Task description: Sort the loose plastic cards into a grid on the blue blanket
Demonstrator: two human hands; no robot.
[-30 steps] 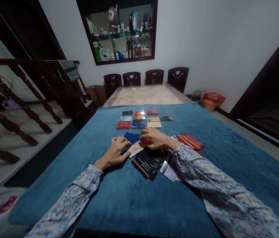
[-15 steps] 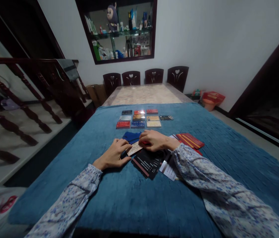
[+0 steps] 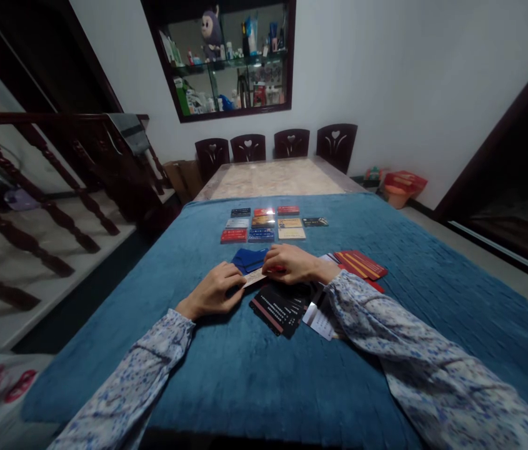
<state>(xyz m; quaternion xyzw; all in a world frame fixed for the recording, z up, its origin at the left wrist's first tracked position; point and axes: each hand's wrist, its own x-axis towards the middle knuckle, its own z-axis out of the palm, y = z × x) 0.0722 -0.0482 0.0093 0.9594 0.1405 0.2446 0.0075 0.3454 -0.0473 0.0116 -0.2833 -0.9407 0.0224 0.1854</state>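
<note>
My left hand (image 3: 214, 289) lies curled on the blue cloth (image 3: 226, 375), its fingers over the left edge of a beige card (image 3: 253, 277). My right hand (image 3: 292, 262) is closed, pinching the same beige card's right end, with a red card just under its fingers. Behind the hands lies a blue card (image 3: 248, 258). A spread of black cards (image 3: 278, 306) sits just in front of the right wrist. Red cards (image 3: 362, 265) fan out to the right of that wrist.
Rows of coloured cards (image 3: 268, 224) are laid out further back on the cloth. White cards (image 3: 320, 320) lie by my right sleeve. Beyond are a marble table (image 3: 275, 178) with several dark chairs, a wall cabinet (image 3: 226, 56), and a stair railing (image 3: 48, 181) at left.
The beige card has slid further under my hands and shows less. Both hands have shifted slightly closer together; the view has barely moved.
</note>
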